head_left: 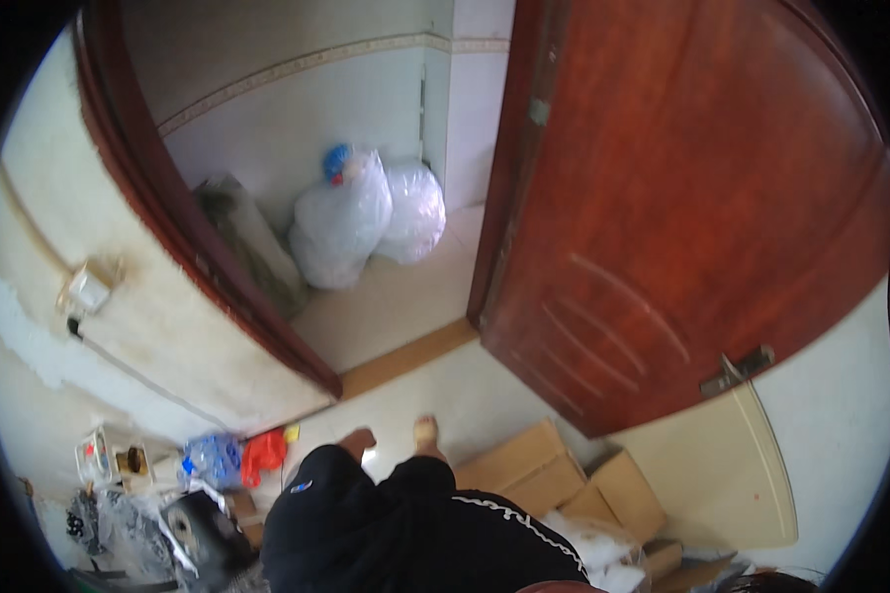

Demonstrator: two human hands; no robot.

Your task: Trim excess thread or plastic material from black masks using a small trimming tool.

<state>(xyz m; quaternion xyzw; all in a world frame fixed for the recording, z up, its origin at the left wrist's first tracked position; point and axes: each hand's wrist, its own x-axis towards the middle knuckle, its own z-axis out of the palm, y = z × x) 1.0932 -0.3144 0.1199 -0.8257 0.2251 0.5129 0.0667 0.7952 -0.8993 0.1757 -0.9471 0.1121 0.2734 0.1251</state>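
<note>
Neither of my hands shows. My black shorts (366, 524) fill the lower middle, with a bare foot (358, 440) and a second foot in a light sandal (425, 432) beyond them on the pale floor. A sliver of skin (556, 587) at the bottom edge may be part of an arm; I cannot tell which. Ahead, a reddish-brown wooden door (702, 188) with a metal lever handle (737, 370) stands swung wide. Through the doorway, bulging translucent plastic bags (341, 232) rest on the floor against the tiled wall, a blue item (337, 159) at their top.
A long wrapped roll (257, 237) leans beside the bags. Cardboard boxes (524, 463) and a cream panel (732, 474) stand at the right. On the left lie a blue plastic bundle (213, 460), a red bag (263, 457) and a black appliance-like object (206, 532). A wooden threshold (410, 358) crosses the doorway.
</note>
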